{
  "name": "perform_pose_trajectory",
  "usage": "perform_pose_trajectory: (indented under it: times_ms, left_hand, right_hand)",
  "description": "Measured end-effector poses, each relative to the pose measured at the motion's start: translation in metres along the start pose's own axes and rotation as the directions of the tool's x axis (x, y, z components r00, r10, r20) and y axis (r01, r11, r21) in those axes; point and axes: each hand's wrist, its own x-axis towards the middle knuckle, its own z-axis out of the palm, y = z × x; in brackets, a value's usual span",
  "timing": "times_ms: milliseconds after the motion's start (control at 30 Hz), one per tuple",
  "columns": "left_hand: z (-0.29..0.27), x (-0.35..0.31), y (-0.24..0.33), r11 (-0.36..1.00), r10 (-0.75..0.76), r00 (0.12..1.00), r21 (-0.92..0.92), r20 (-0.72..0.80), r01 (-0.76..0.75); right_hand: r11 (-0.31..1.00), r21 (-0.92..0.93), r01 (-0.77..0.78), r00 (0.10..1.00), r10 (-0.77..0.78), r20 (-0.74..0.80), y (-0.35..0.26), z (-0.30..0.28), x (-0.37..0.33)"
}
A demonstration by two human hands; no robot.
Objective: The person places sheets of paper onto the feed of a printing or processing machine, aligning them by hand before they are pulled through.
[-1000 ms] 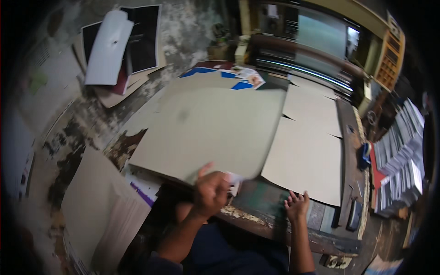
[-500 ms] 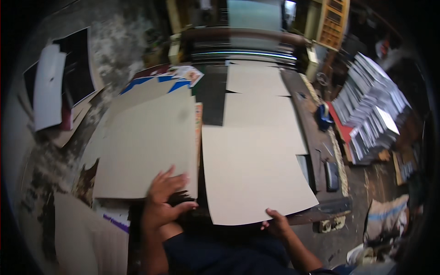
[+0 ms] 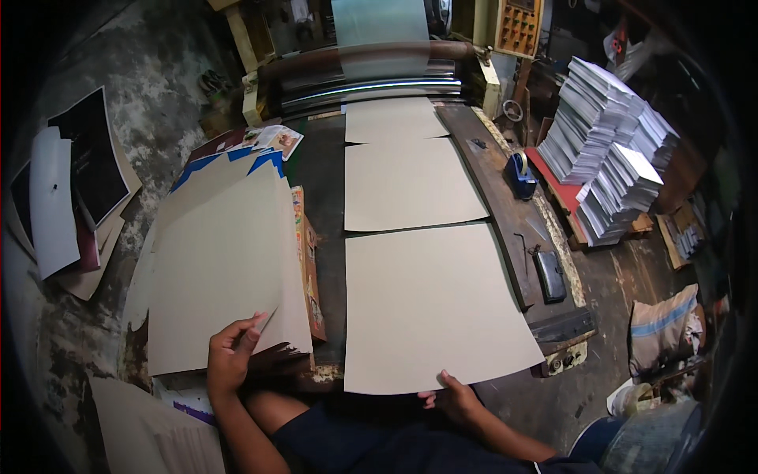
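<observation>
On the dark feed table (image 3: pixel 322 170) a large cream board sheet (image 3: pixel 434 308) lies nearest me. My right hand (image 3: pixel 458 401) holds its near edge, thumb on top and fingers beneath. Two similar sheets lie in line ahead of it: a middle sheet (image 3: pixel 410 183) and a far sheet (image 3: pixel 391 120) that reaches the machine's rollers (image 3: pixel 371 85). To the left stands a stack of board sheets (image 3: pixel 213 268). My left hand (image 3: pixel 229 359) pinches the near right corner of its top sheet, and that corner is curled up. Blue-edged and printed sheets stick out at the stack's far end.
A tape dispenser (image 3: pixel 520 175) and a black case (image 3: pixel 549 276) sit along the table's right side. Tall piles of white paper (image 3: pixel 592 118) stand at right. Loose sheets (image 3: pixel 55 197) lie far left; more boards (image 3: pixel 150 426) are below the stack. A control panel (image 3: pixel 519 28) is at the back.
My left hand was spread over the stack; now it pinches a corner. The near sheet, which overlapped the one ahead, now lies squarely behind it with a narrow dark gap. The view has shifted.
</observation>
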Motion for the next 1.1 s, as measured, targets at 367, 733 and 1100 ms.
perform_pose_trajectory:
  times_ms: [367, 733, 1100]
  left_hand:
    - [0.028, -0.021, 0.008, 0.981, 0.166, 0.848, 0.171, -0.503, -0.090]
    - [0.069, -0.059, 0.056, 0.835, 0.472, 0.782, 0.079, 0.407, -0.545]
    - [0.045, -0.018, 0.010, 0.790, 0.302, 0.932, 0.599, -0.200, -0.127]
  right_hand:
    - [0.963, 0.096, 0.253, 0.948, -0.226, -0.226, -0.003, 0.007, 0.045]
    - [0.906, -0.029, 0.423, 0.896, -0.422, -0.139, -0.088, 0.064, -0.010]
    - [0.992, -0.031, 0.120, 0.977, -0.124, -0.176, -0.012, -0.019, -0.002]
